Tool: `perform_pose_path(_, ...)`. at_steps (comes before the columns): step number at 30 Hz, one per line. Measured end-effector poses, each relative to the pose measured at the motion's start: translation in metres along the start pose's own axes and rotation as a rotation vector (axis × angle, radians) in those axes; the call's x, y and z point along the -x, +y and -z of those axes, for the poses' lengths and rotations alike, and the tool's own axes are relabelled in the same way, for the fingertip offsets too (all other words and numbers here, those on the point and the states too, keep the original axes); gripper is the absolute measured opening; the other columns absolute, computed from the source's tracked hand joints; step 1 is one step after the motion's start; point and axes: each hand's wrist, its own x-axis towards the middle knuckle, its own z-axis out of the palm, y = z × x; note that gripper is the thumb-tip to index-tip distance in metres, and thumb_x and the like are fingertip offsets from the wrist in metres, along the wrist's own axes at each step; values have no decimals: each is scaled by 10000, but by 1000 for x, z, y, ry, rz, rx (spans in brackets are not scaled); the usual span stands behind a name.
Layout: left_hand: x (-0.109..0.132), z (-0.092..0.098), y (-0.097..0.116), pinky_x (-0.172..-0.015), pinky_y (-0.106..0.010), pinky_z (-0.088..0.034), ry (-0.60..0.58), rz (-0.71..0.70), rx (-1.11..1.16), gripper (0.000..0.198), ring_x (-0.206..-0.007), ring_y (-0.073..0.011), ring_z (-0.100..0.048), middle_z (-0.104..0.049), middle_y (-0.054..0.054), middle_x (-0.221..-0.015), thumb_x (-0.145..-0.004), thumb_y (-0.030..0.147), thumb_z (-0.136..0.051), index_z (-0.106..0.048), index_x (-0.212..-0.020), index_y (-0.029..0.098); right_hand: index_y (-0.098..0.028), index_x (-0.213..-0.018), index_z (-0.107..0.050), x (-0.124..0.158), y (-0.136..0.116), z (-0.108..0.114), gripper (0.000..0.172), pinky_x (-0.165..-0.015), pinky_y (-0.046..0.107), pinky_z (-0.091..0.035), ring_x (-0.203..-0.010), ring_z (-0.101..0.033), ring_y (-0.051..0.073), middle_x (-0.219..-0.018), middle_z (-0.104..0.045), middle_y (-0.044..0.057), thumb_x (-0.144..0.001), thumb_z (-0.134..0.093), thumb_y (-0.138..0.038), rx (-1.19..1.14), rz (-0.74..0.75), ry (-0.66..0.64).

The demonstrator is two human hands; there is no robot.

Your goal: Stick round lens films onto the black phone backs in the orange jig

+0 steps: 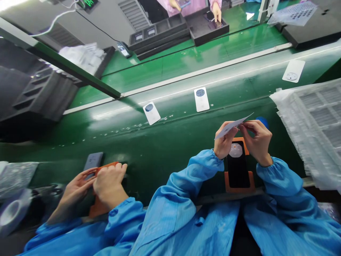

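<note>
My left hand [223, 145] grips a thin white sheet [232, 127], held tilted above the bench. At the sheet's right end my right hand [258, 139] is closed, fingertips pinched together close to its edge; whether they hold the sheet or something small on it is hidden. Below both hands a black phone-shaped panel [237, 170] lies in an orange holder [230, 186]. A pale round-cornered piece [236, 150] sits at the panel's upper end. Behind my right hand a blue round object [262, 121] shows in part.
White cards with dark round pieces [151, 113] [201, 99] lie on the green belt; another card [293, 71] lies farther right. Stacked clear trays [317, 131] stand at right. On my left, a co-worker's hands [106, 185] work at an orange holder. Across, a person in pink handles a black tray [209, 33].
</note>
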Motion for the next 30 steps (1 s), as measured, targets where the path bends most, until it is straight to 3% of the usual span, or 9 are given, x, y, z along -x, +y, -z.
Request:
perform_pose_path(10,4,0,6,-1004,-331,-556,-27,46,-8,447,-1062,-221,-701,-737,-78,-1114,-934,609,-663,-779,-1106,213,-213,-852,-698,-2,-3,2,196,-691,324,-593,-773,-684,180,-839,-715,44,-957,-655,-373,-22,-66,-17)
perform_pose_path(15,5,-1,7,-1001,-347,-558,-12,71,-34,536,-1054,-234,-703,-742,-85,-1107,-908,679,-649,-772,-1122,203,-212,-855,-699,-2,-1,3,179,-702,332,-605,-781,-690,182,-857,-720,46,-940,-678,-368,-57,-87,-21)
perform_pose_path(19,6,0,4,-1011,-360,-557,-8,59,-63,506,-1049,-230,-697,-734,-79,-1084,-940,652,-621,-765,-1145,212,-208,-870,-712,-1,0,2,149,-716,335,-613,-811,-703,186,-889,-732,55,-940,-668,-332,-71,-79,-16)
perform_pose_path(22,6,1,4,-1035,-383,-554,-58,34,-57,465,-1123,-246,-678,-710,-87,-1179,-967,609,-605,-757,-1200,237,-202,-885,-724,-1,2,1,131,-719,329,-610,-813,-705,183,-894,-736,55,-942,-657,-300,-66,-61,-9)
perform_pose_path(30,10,-6,21,-1060,-365,-537,-102,-22,-152,535,-1201,-270,-659,-688,-105,-1283,-938,660,-607,-776,-1205,228,-219,-839,-682,-3,2,1,156,-705,327,-581,-763,-684,182,-836,-725,38,-943,-630,-324,39,-62,29)
